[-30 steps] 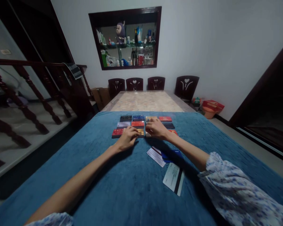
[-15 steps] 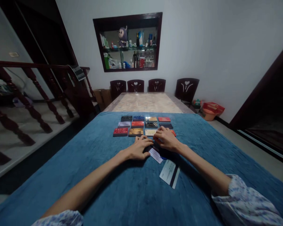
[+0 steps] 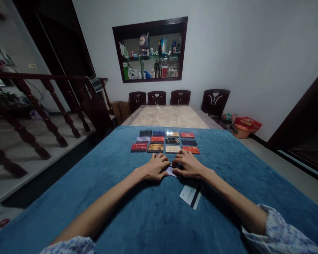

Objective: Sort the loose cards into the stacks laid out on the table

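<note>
My left hand (image 3: 155, 168) and my right hand (image 3: 189, 165) rest close together on the blue cloth, fingers curled. Between them is a pale lilac card (image 3: 171, 171), gripped from its left and right sides; the fingers cover most of it, and anything beneath it is hidden. Nearer to me lies a white card (image 3: 191, 194) with a black stripe, back side up and turned at an angle. Just beyond my hands sit rows of card stacks, among them a cream stack (image 3: 172, 149), an orange-red stack (image 3: 191, 150), a gold stack (image 3: 155, 148) and a red stack (image 3: 139, 147).
Blue cloth (image 3: 116, 218) covers the near part of the table; its far stone top (image 3: 172, 114) is bare. Dark chairs (image 3: 216, 100) stand along the far end. To the left runs a wooden railing (image 3: 60, 116). An orange tub (image 3: 241, 130) stands on the floor at right.
My right hand has drawn back toward me from the orange-red stack to the lilac card, uncovering that stack. The lilac card now sits between both hands. The camera view has shifted slightly.
</note>
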`<act>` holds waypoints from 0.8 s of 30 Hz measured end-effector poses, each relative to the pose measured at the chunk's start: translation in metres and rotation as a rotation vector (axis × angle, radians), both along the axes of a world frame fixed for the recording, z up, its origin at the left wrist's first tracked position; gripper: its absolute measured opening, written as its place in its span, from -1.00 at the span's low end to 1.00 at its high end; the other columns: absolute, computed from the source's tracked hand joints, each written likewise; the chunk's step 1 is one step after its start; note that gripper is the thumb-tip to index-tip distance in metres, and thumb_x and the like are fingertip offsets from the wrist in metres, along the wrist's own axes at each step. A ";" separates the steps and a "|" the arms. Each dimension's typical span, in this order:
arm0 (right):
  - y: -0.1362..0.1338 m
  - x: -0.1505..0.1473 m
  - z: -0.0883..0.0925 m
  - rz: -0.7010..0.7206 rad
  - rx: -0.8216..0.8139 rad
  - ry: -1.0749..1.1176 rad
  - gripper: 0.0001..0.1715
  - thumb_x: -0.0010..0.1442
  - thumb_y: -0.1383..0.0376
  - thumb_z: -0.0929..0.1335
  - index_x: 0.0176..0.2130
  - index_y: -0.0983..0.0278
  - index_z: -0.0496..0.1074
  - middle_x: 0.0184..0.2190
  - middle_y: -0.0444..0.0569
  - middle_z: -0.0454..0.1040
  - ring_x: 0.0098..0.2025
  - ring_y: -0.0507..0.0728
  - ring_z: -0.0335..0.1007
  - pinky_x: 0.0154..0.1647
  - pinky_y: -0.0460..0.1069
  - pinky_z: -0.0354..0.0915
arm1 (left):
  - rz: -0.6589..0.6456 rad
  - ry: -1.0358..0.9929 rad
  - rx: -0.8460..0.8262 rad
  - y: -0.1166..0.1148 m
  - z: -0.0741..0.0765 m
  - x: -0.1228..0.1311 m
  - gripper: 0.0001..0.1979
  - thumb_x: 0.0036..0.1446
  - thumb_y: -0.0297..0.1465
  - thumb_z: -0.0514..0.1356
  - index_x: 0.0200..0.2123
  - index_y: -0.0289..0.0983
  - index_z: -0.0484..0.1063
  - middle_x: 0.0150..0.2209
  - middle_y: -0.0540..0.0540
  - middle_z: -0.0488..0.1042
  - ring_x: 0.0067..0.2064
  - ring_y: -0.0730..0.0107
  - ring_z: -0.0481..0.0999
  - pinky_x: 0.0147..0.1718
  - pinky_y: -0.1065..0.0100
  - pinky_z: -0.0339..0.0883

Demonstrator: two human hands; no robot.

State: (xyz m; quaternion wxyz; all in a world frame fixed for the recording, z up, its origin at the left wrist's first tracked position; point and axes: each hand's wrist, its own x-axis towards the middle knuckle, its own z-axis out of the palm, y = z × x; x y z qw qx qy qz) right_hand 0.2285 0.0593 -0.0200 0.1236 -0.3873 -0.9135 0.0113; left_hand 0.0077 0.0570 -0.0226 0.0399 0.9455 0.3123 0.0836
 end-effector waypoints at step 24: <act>-0.004 -0.019 -0.015 0.125 0.094 0.109 -0.78 0.28 0.34 0.32 -0.14 0.22 0.55 -0.26 0.03 0.57 -0.08 0.21 0.31 -0.03 0.12 0.15 | 0.171 -0.407 0.110 -0.018 -0.027 -0.048 -0.71 0.40 -0.33 0.01 -0.12 -0.25 0.53 -0.24 -0.11 0.60 -0.16 0.26 0.45 -0.09 0.16 0.12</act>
